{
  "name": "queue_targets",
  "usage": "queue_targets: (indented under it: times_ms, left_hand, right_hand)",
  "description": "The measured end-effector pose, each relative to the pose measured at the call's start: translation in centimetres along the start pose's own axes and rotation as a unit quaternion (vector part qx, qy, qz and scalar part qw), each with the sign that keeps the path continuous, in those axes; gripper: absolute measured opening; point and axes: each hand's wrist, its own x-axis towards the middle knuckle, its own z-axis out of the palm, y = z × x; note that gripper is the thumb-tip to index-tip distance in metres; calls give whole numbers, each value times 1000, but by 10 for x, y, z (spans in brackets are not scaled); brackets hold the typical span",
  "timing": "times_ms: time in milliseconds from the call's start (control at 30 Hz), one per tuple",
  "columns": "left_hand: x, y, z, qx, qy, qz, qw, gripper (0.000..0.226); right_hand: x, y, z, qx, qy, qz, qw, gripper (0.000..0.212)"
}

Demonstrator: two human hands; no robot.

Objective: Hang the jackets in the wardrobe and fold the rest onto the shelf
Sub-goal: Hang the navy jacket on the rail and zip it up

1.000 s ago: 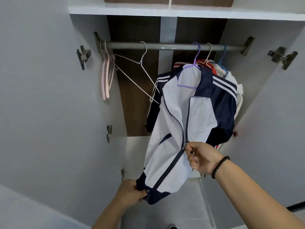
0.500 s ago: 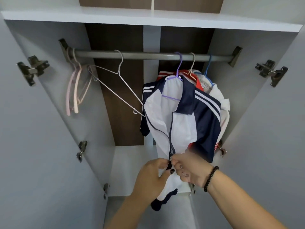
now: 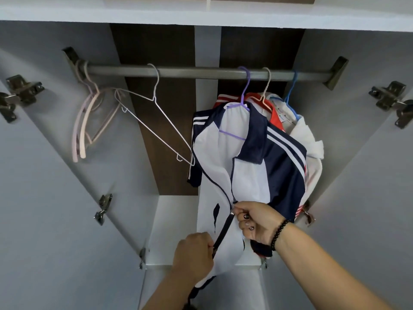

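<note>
A white and navy jacket (image 3: 250, 175) with white shoulder stripes hangs on a purple hanger (image 3: 244, 90) from the grey rail (image 3: 196, 72) inside the wardrobe. My right hand (image 3: 257, 220) pinches the zipper pull partway up the jacket's front. My left hand (image 3: 194, 256) grips the dark zipper strip lower down and holds it taut. The zipper is closed between my hands and open above my right hand. Behind this jacket hang a red garment (image 3: 274, 115) and a white garment (image 3: 308, 139).
An empty white wire hanger (image 3: 156, 121) hangs tilted at the rail's middle, and pink hangers (image 3: 85, 128) bunch at its left end. A white shelf (image 3: 201, 16) runs above the rail. Open doors with metal hinges (image 3: 21, 92) flank both sides. A white floor panel (image 3: 176, 229) lies below.
My hands were together at the zipper's lower part; now my right hand has drawn the pull upward while my left grips lower. The camera has tilted up and closer.
</note>
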Motion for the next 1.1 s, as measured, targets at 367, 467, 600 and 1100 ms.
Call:
queue_targets:
  times_ms: [367,467,600,1100]
  left_hand:
    - [86,26,-42,-182,114,45,976,11]
    - [113,30,-55,-147,104,71,981,15]
    - [138,16,-57,-86,82,61,991,8]
    - [179,-56,-29,105,-127,-50,985,27]
  right_hand:
    - [24,-58,17,-80,5,-95,992,32]
    - [34,-72,18,-88,16,-101,991,34]
    - [55,-89,25,-71,33,-83,993,34]
    - [107,-93,45,51,80,-70,993,35]
